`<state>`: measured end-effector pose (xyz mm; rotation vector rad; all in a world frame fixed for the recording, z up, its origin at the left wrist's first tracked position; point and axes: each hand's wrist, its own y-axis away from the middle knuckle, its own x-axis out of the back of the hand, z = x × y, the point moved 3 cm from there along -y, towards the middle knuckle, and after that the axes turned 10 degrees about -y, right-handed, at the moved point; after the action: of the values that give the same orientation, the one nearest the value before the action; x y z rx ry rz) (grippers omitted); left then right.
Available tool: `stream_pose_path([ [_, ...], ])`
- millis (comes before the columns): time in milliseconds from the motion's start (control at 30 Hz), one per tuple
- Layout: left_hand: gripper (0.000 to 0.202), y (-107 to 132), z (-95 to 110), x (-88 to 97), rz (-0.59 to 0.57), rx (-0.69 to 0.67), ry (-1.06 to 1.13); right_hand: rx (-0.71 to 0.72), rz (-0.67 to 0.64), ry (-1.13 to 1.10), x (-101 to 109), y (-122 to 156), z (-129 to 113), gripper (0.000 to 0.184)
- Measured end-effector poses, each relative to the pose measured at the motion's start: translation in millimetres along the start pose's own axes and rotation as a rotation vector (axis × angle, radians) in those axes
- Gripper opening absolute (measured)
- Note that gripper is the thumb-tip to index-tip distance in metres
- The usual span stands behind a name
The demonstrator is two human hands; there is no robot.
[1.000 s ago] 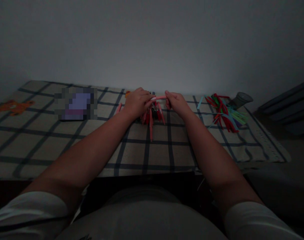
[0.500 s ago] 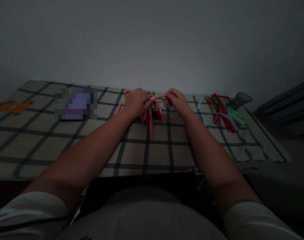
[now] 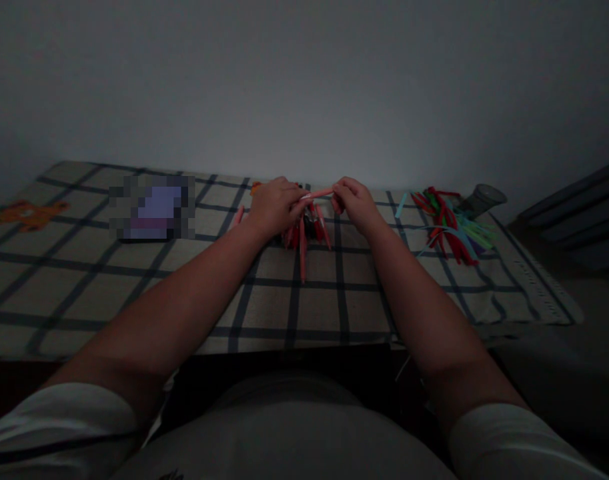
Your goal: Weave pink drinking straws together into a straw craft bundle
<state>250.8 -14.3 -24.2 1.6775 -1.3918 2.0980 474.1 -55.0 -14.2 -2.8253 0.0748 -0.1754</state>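
Observation:
A slim pink stick (image 3: 320, 194), pen-like in shape, spans the gap between my two hands above the tablecloth. My left hand (image 3: 275, 205) grips its left end with thumb and fingers. At the other end, my right hand (image 3: 353, 202) pinches it, fingers curled in. Under and beside my left hand lies a pile of similar pink, red and black sticks (image 3: 303, 243), partly covered by that hand. One pink stick (image 3: 239, 215) pokes out left of my left wrist. The dim light hides finer detail.
A checked cloth (image 3: 264, 310) covers the table, which meets a plain wall. To the left are a phone-like device (image 3: 159, 203), blurred out, and an orange flat figure (image 3: 30, 215). At right, colourful strips (image 3: 449, 230) lie by a clear cup (image 3: 484, 199) on its side.
The pink stick's right end has risen very slightly at my right hand. Both hands otherwise stay nearly where they were, and the pile has not moved.

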Motion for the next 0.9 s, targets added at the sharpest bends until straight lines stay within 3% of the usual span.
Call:
stream_pose_path([
  [200,0.044,0.1,2.1,1.8,-0.011,-0.019,0.003,0.017,-0.025,-0.002,-1.8,2.8,-2.9,0.049],
  [433,0.041,0.1,-3.4,-4.4,0.055,-0.035,0.023,0.014,-0.036,0.034,1.9,0.2,-0.2,0.056],
  [667,0.043,0.2,-1.0,-2.0,0.017,0.01,0.001,0.012,-0.031,0.011,-0.6,-0.8,2.2,0.064],
  [900,0.061,2.2,1.3,2.6,0.049,0.005,-0.005,0.02,-0.128,-0.051,-8.1,-0.7,0.7,0.06],
])
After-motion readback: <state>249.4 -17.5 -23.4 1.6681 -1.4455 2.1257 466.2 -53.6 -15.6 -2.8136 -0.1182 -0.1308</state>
